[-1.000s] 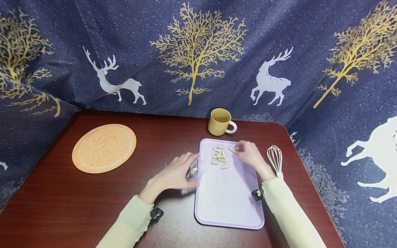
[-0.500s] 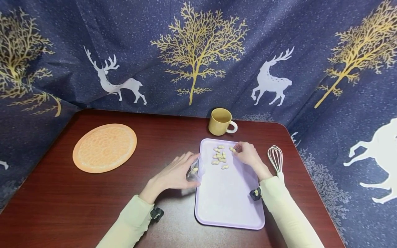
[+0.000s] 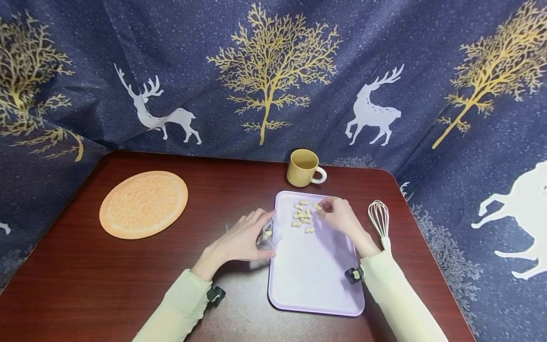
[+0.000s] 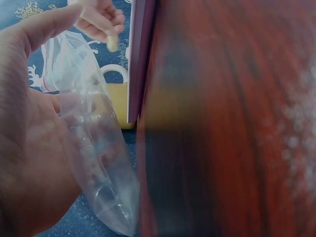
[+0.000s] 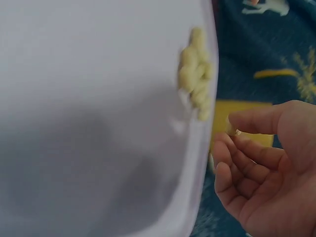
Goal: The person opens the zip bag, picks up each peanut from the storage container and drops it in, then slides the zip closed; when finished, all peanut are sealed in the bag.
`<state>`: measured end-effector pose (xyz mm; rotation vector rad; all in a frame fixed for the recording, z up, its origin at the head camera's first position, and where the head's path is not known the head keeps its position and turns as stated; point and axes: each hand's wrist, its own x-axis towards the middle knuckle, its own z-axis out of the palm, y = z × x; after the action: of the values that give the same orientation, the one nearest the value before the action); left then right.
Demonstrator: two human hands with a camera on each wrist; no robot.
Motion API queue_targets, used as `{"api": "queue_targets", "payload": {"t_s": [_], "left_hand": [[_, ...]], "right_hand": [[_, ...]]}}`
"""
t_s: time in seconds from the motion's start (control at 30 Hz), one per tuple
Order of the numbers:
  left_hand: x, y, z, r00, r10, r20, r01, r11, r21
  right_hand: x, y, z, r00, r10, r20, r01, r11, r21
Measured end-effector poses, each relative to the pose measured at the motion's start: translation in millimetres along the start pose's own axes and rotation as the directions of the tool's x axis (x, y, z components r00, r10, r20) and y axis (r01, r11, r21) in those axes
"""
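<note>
My left hand holds a clear plastic bag at the tray's left edge, thumb and fingers spread about its mouth. A pale peanut shows inside the bag in the head view. Over the far right part of the lilac tray, my right hand pinches one peanut between thumb and fingertips. Several more peanuts lie in a loose cluster on the tray, just left of that hand. The left wrist view also shows the pinched peanut, beyond the bag.
Behind the tray stands a yellow mug with a white handle. A whisk lies to the right of the tray. At the left of the dark red table is a round orange mat. A patterned blue cloth hangs behind.
My right hand, with the peanut in its fingertips, has shifted slightly left toward the cluster. The left hand and the bag stay in place.
</note>
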<state>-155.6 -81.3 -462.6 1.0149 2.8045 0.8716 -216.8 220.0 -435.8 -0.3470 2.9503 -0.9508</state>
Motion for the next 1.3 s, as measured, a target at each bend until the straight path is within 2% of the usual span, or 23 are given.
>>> {"api": "queue_targets", "payload": {"t_s": [0.2, 0.5, 0.87, 1.3], "left_hand": [[0.7, -0.6, 0.3, 1.000, 0.002, -0.006, -0.002, 1.000, 0.010], [2.0, -1.4, 1.2, 1.000, -0.002, -0.003, 0.002, 1.000, 0.014], [1.5, -0.7, 2.8, 1.000, -0.001, 0.012, 0.001, 1.000, 0.012], [1.7, -1.3, 2.7, 1.000, 0.010, 0.003, -0.010, 1.000, 0.006]], "right_hand": [[-12.5, -30, 1, 0.990, -0.138, 0.029, 0.135, 0.987, 0.088], [-29.4, -67, 14, 0.956, -0.243, 0.166, 0.212, 0.960, 0.184], [-33.6, -80, 39, 0.932, -0.296, 0.209, 0.252, 0.944, 0.213], [-34.9, -82, 43, 0.913, -0.338, 0.230, 0.290, 0.931, 0.219]]}}
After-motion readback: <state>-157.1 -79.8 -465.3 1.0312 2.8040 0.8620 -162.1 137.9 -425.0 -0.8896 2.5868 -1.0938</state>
